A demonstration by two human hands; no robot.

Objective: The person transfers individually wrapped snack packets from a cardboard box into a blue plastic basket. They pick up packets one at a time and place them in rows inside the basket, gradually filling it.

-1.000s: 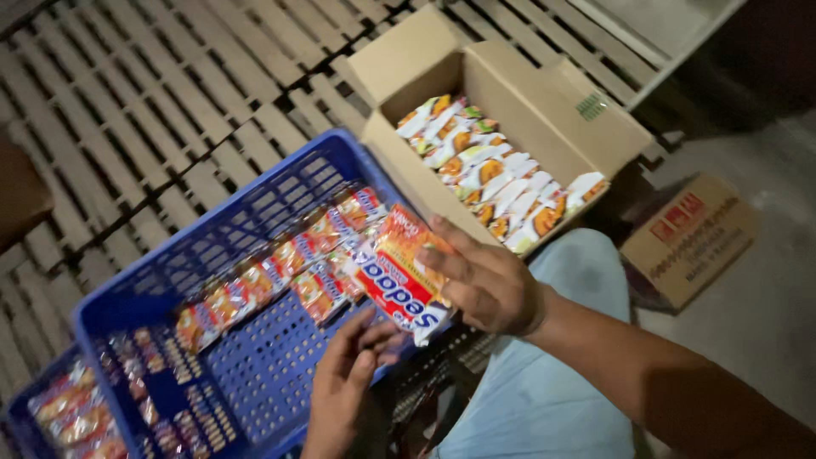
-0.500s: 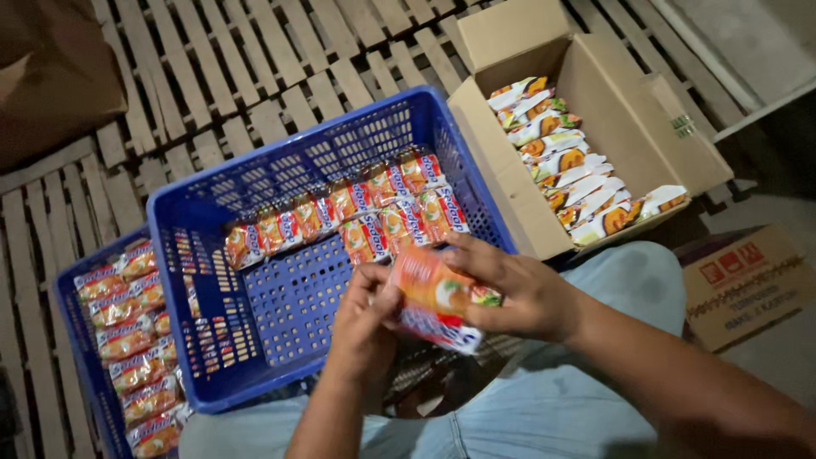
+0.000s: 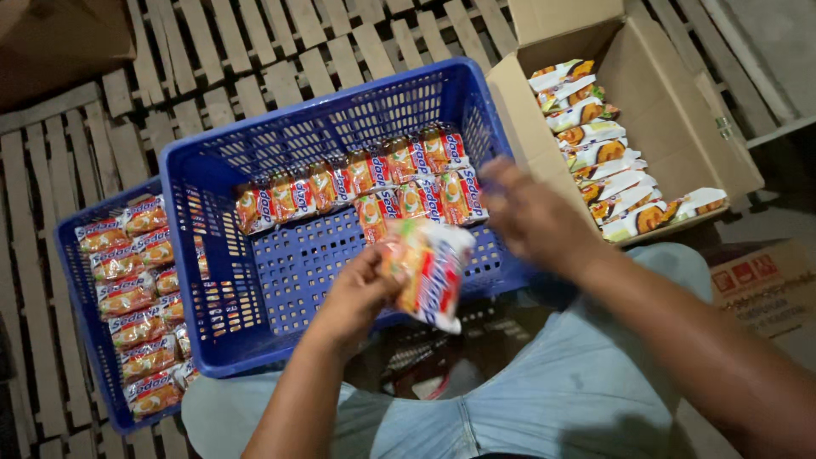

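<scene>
My left hand point(image 3: 364, 289) grips a stack of orange and white noodle packets point(image 3: 429, 270) over the near edge of the big blue crate point(image 3: 212, 221). A row of like packets point(image 3: 357, 183) lies across the far part of that crate. My right hand point(image 3: 531, 217), blurred, holds nothing and hovers between the crate and the open cardboard box point(image 3: 654, 102). The box holds several white and orange packets point(image 3: 603, 161) standing in a line.
A second blue crate point(image 3: 72, 280) at the left is filled with packets point(image 3: 132, 289). Everything rests on a wooden slat floor point(image 3: 102, 110). A flattened carton point(image 3: 765, 280) lies at the right, another brown box point(image 3: 51, 42) at top left. My knees in pale jeans point(image 3: 544, 399) are below.
My right hand has let go of the packet stack and moved right toward the cardboard box. The left hand now holds the stack alone. The view has shifted so the crate sits more central.
</scene>
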